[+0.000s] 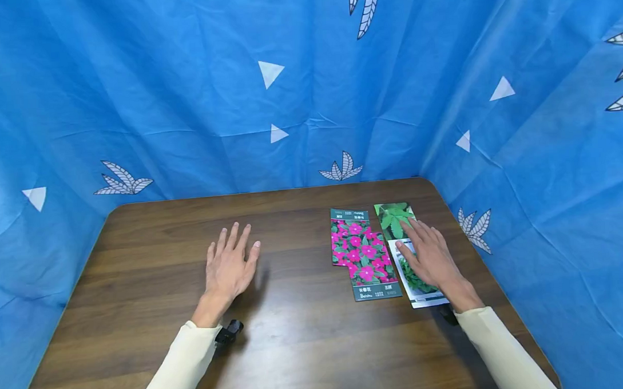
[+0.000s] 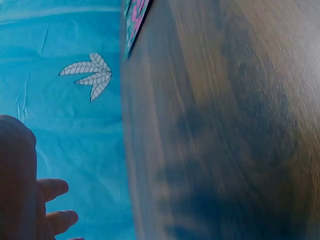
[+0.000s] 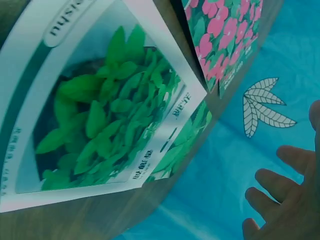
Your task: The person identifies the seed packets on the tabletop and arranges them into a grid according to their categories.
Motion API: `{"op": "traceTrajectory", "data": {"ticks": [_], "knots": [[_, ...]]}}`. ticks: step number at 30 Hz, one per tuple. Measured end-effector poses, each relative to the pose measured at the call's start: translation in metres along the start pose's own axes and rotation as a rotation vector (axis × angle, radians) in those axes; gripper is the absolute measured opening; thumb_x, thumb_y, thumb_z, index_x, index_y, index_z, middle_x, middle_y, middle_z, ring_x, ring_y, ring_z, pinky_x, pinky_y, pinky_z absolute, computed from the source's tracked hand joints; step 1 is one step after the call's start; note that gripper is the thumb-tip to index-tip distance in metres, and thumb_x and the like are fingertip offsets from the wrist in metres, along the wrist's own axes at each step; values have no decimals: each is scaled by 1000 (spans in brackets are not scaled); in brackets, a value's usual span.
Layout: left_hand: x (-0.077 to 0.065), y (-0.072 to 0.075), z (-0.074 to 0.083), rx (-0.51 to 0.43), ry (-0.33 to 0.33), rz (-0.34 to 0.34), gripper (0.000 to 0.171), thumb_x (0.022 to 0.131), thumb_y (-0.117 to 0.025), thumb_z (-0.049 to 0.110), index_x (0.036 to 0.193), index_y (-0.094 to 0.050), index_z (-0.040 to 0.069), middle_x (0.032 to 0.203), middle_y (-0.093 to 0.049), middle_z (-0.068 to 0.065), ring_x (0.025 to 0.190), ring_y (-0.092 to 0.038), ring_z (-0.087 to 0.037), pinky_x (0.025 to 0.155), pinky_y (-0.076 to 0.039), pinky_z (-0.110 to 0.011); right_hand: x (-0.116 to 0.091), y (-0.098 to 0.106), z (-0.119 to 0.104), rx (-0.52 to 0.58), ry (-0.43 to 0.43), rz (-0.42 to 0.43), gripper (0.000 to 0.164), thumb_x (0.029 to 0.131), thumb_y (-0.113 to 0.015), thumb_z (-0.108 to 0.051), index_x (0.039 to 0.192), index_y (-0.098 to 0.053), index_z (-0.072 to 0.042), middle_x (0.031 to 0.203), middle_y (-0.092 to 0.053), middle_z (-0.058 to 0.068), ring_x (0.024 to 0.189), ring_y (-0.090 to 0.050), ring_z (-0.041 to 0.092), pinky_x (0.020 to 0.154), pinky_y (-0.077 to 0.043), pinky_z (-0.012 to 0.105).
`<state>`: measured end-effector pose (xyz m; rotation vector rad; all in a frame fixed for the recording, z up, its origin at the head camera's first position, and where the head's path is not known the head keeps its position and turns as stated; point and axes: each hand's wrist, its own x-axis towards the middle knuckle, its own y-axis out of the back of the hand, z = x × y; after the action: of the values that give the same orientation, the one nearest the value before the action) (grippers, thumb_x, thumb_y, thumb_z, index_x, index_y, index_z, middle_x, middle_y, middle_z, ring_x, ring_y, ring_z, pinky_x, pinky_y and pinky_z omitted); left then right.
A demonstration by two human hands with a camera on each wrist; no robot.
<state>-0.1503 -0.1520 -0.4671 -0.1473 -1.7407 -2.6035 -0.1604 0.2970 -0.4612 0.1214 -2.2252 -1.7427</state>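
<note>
item: blue cloth [image 1: 194, 95], printed with white leaves and triangles, hung behind the table and at both sides.
item: left hand [image 1: 229, 272], palm down above the brown table [image 1: 296, 338], fingers extended and slightly spread, holding nothing; black wrist device [image 1: 229, 333] at the cuff. the packets lie well apart, to its right.
item: far pink-flower packet [image 1: 339, 245], label band at its far end.
item: near pink-flower packet [image 1: 372, 269], overlapping the former, label band at its near end (which one lies uppermost is hard to tell).
item: green-leaf packet [image 1: 391, 219], partly covered by the next.
item: white-bordered packet [image 1: 420, 288], long axis running away from the person, near end angled rightward.
item: right hand [image 1: 434, 256], much the nearer to all four, over the two green packets' right side; fingers extended, somewhat spread, gripping nothing; contact cannot be told. the pink pair lies just left of its thumb.
</note>
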Motion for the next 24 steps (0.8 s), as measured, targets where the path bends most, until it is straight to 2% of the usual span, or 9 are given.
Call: {"op": "traceTrajectory", "data": {"ticks": [6,18,24], "knots": [[2,-8,13,10,-28,2,67,106,-22,58,159,-29,19,167,-20,-11,154,-14,-38,121,-15,-64,-6,-3,4,1,-17,-34,62,106,-44,-43,155,-34,-6,159,-31,25,146,-26,47,119,-16,64],[4,-31,47,-2,-78,-31,66,105,-25,58,158,-32,20,166,-25,-10,154,-17,-36,121,-16,-63,-17,-11,13,20,-31,-44,59,107,-44,-40,153,-36,-4,159,-32,24,146,-27,48,118,-19,64],[6,-38,61,9,-102,-54,64,105,-25,58,158,-32,22,166,-24,-8,154,-19,-35,122,-18,-61,-20,-11,17,11,-51,-80,60,106,-44,-41,154,-35,-5,159,-30,25,146,-26,48,118,-18,65]]}}
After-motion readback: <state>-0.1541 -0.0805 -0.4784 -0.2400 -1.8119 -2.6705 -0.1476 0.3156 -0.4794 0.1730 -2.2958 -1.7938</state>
